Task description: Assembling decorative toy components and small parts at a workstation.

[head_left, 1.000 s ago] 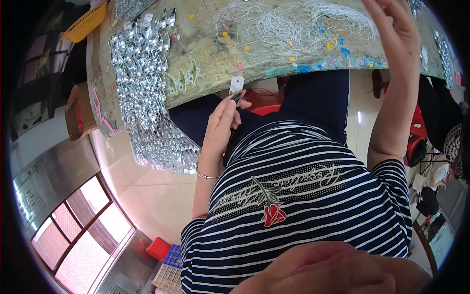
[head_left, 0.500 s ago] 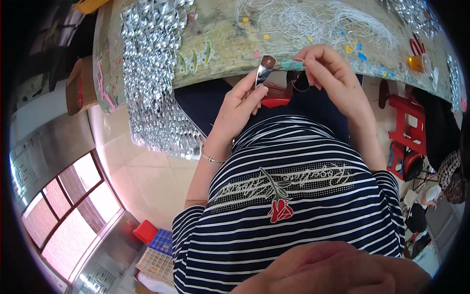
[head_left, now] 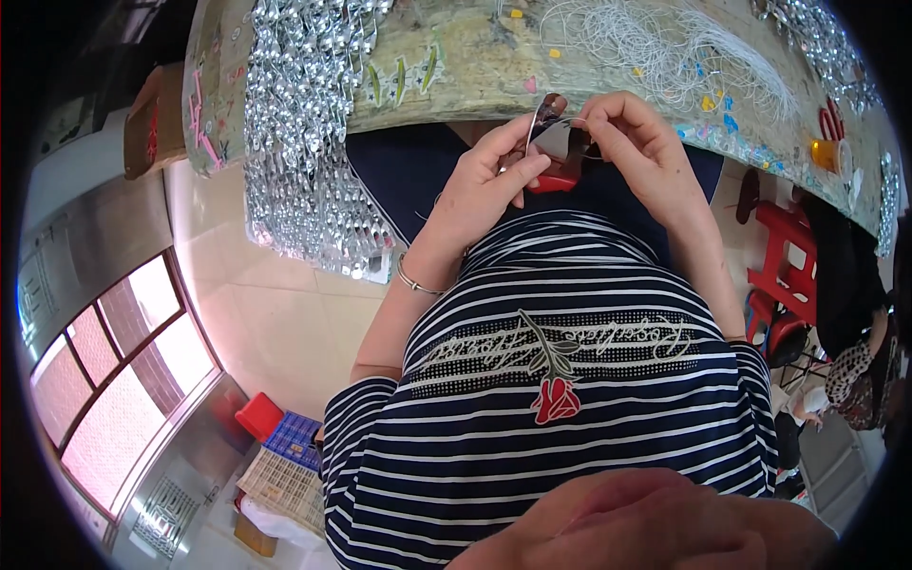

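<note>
Just past the table's near edge, my left hand (head_left: 491,176) grips a shiny, mirror-like curved metal piece (head_left: 554,141) between thumb and fingers. Its surface reflects grey and brown, and its exact kind cannot be made out. My right hand (head_left: 638,142) is close beside it, thumb and forefinger pinched together on a thin pale cord (head_left: 577,122) that curves toward the metal piece. Whether the cord passes through the piece is hidden. A loose tangle of white cords (head_left: 632,38) lies on the table (head_left: 475,71) beyond my hands.
Many shiny silver pieces (head_left: 309,123) cover the table's left part and hang over its edge. Green pod-shaped stickers (head_left: 401,78) lie nearby. At the right are red-handled scissors (head_left: 831,122), a yellow tape roll (head_left: 828,155) and a red stool (head_left: 787,252). Crates (head_left: 282,486) stand lower left.
My hands have come together: the right moved in toward the left, and the metal piece has tilted toward it. The view has shifted slightly.
</note>
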`<state>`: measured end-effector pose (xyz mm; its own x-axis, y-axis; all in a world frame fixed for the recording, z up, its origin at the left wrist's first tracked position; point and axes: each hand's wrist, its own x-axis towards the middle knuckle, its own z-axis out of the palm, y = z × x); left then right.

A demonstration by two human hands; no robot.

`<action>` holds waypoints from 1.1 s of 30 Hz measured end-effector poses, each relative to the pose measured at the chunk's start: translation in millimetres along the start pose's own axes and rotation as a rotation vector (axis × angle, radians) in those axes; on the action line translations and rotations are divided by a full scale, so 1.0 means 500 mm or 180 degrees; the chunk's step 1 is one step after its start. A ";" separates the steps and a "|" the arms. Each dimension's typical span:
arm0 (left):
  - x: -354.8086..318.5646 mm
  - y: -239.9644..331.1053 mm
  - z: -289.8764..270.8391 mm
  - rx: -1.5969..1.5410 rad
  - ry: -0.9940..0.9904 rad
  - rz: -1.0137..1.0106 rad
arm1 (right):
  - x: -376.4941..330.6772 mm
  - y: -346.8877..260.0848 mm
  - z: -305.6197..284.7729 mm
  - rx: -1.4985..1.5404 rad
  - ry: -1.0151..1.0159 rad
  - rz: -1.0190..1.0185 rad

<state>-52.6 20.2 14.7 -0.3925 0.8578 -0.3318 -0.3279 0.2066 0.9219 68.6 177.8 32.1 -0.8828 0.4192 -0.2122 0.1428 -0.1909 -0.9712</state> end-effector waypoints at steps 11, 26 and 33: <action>-0.002 -0.010 -0.010 0.0099 -0.0075 -0.0604 | 0.010 0.000 -0.004 -0.0100 -0.0157 -0.0086; -0.002 -0.019 -0.017 0.0118 0.0110 -0.0500 | 0.008 0.026 -0.017 -0.1344 0.0093 -0.0287; -0.010 -0.024 -0.012 0.0041 -0.0012 -0.0672 | 0.014 0.043 -0.013 -0.1158 0.0344 -0.0610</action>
<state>-51.9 10.8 4.1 -0.3130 0.7965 -0.5173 -0.3915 0.3880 0.8344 68.5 182.3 9.3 -0.8594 0.5110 -0.0155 0.1464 0.2171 -0.9651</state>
